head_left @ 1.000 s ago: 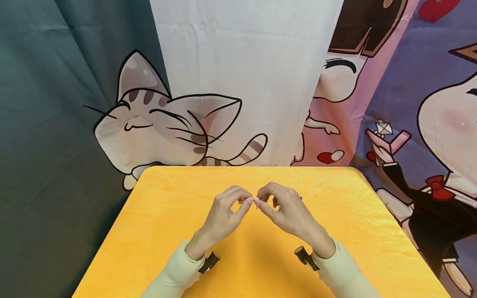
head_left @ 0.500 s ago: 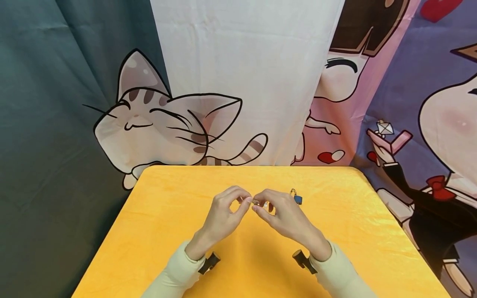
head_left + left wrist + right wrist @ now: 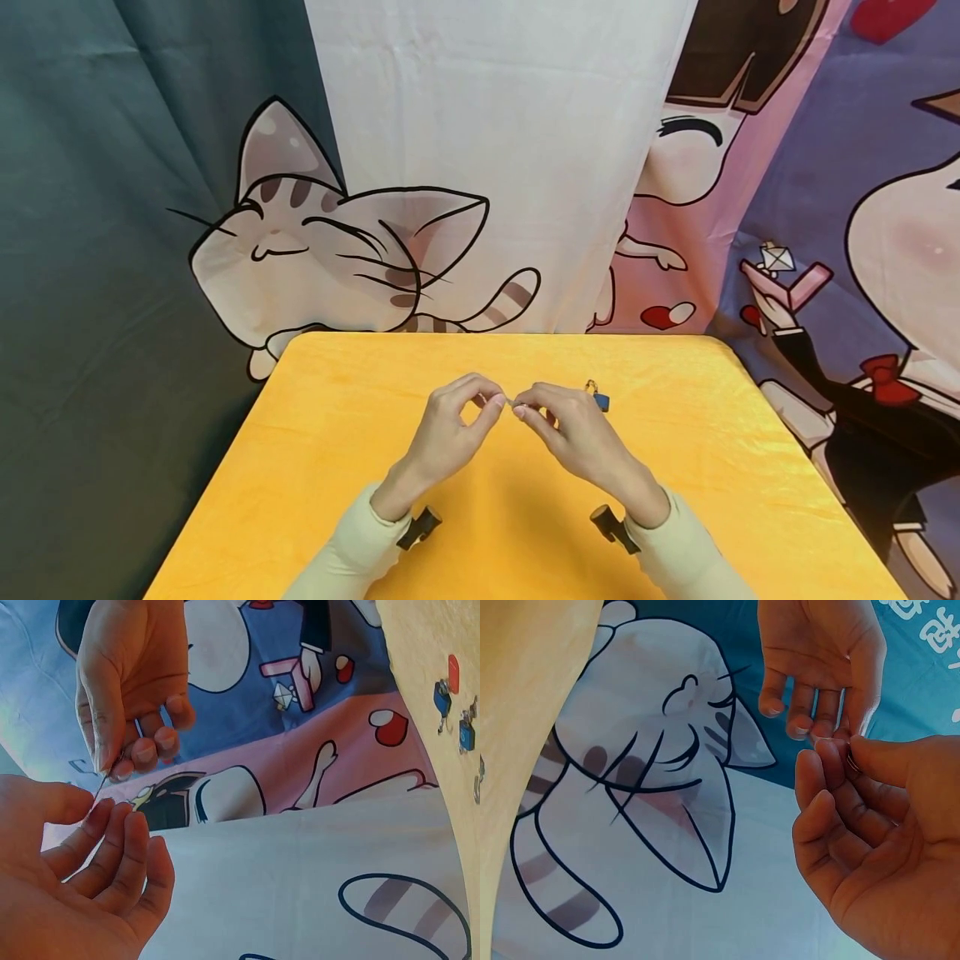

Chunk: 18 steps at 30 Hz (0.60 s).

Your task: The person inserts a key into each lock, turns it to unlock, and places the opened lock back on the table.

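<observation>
My left hand [image 3: 452,423] and right hand [image 3: 577,427] meet fingertip to fingertip above the yellow table. Between them is a small, thin metal ring [image 3: 101,782], mostly covered by the fingers. Thumb and index finger of the left hand pinch one side of it. The right hand pinches the other side, where a curved metal edge [image 3: 853,762] shows in the right wrist view. Behind the right hand, a blue tag [image 3: 602,402] with a gold-coloured metal loop lies on the table.
In the left wrist view, two blue tags, one being the lower blue tag [image 3: 466,736], lie near a red tag [image 3: 453,673] and metal pieces on the table [image 3: 420,645]. A printed curtain [image 3: 487,125] hangs behind the table's far edge.
The right hand first shifted down and slightly left, uncovering the blue tag behind it. It then drew its fingers back a little, leaving a thin metal piece between both fingertips. The left hand barely moved.
</observation>
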Available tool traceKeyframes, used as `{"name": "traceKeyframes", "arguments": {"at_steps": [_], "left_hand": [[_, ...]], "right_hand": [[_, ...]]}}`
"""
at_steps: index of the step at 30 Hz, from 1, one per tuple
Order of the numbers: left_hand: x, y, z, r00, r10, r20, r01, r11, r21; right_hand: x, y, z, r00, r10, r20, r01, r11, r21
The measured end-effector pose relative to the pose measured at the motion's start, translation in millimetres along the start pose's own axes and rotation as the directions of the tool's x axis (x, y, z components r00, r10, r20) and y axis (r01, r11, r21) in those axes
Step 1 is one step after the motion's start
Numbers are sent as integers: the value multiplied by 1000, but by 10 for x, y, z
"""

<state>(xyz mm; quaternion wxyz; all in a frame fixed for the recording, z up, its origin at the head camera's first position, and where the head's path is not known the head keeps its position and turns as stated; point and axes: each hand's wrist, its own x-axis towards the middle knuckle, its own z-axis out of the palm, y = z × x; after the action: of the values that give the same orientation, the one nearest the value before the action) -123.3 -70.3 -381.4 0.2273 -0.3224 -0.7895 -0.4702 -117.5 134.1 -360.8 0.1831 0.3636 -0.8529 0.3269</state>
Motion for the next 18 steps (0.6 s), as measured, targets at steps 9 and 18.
{"name": "traceKeyframes", "arguments": {"at_steps": [9,18], "left_hand": [[47,-141,-69,997,-69,43,68,997,27],[129,-471,-37,976,-184,113,169,977,131]], "right_hand": [[-19,33,-32,1000,29,-1,-29,999,-23],[-56,69,-68,997,74,-19,-75,994,-80]]}}
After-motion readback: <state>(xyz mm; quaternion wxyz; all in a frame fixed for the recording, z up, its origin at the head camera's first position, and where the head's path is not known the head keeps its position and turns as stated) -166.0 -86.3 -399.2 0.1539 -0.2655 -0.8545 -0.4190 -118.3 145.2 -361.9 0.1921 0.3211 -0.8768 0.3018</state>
